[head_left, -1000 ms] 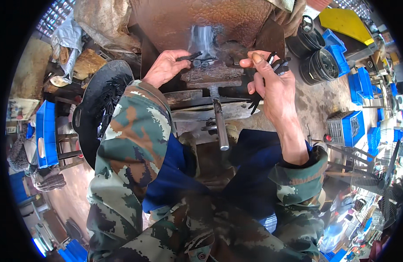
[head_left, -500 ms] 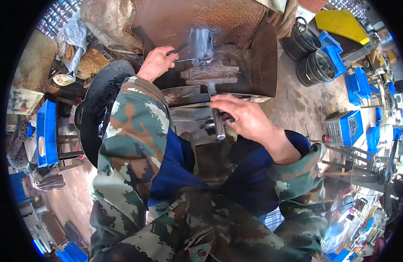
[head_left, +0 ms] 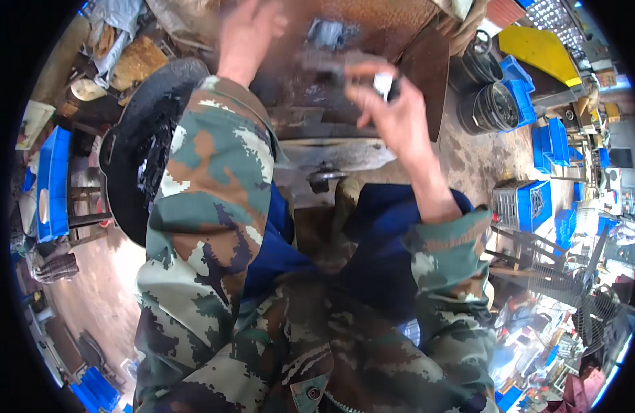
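My left hand (head_left: 249, 38) is raised at the upper left of the metal trough, smeared by motion. Whether anything is in its fingers does not show. Over the trough my right hand (head_left: 400, 113) is closed around a metal rod (head_left: 383, 84), whose bright round end points up toward me. The far end of the rod blurs into a greyish shape near a bluish-white patch (head_left: 331, 33) in front of the brown back wall. The trough's front edge (head_left: 338, 153) lies below both hands.
A big black pan (head_left: 118, 182) with dark pieces stands at my left. To the right are a dark bucket (head_left: 487, 110), several blue bins (head_left: 551, 144), a crate (head_left: 524, 206) and a fan (head_left: 572, 289). The trough's tall right side (head_left: 427, 76) rises beside my right hand.
My right hand has moved up and away from me with the metal rod, lifting it off the trough's front. My left hand has gone farther up; the dark-handled tool it held is no longer distinct.
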{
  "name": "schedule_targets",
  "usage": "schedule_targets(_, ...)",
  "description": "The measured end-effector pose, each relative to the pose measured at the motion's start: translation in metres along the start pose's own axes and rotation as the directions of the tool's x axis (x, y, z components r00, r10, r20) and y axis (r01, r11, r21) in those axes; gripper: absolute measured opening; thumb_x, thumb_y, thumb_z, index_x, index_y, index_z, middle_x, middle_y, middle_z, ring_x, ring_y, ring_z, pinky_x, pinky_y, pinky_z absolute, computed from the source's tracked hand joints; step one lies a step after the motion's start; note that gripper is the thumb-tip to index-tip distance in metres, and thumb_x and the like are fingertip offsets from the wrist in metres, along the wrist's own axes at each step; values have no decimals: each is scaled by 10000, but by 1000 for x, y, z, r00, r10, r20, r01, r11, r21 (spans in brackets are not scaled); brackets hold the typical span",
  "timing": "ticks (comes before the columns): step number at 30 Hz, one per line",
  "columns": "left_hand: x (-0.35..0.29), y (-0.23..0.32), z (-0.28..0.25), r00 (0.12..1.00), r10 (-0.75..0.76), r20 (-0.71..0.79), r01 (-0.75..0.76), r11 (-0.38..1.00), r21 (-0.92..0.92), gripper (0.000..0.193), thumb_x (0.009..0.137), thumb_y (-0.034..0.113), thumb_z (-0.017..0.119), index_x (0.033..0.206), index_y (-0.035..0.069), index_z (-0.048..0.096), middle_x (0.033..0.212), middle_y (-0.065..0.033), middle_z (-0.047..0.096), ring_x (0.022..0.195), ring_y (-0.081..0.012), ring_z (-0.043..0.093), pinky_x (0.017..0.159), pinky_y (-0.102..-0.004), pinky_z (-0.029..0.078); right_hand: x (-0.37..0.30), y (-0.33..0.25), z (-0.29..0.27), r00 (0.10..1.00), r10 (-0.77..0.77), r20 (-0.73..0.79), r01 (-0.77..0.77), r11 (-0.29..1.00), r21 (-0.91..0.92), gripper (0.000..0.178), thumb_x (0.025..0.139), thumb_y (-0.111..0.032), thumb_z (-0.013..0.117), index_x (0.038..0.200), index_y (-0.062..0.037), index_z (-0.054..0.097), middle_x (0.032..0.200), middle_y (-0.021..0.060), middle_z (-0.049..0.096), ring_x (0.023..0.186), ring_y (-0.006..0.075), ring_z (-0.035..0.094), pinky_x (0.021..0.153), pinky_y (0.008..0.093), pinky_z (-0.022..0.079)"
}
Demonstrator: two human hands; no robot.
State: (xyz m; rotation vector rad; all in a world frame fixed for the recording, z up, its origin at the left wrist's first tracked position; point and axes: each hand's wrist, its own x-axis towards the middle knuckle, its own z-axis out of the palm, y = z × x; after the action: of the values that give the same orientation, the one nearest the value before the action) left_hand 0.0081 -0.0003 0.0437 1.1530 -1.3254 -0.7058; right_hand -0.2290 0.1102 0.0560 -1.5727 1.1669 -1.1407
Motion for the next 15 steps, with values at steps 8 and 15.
schedule_targets(8,-132,64,36,957,-289,36,240,715,-656,147,906,159,639,931,14,646,679,4,468,621,-99,412,599,-260,347,106,-7,6,979,-74,-189,55,993,-106,212,903,-204,681,920,6,661,706,48,636,471,150,556,464,302,463)
schedule_targets(15,-285,-15,69,322,-946,40,688,204,-696,128,881,198,642,865,71,654,651,5,476,478,-114,385,474,-269,346,162,-4,6,979,-26,-203,2,993,-117,222,932,-206,678,940,13,642,754,91,628,486,179,546,448,320,464)
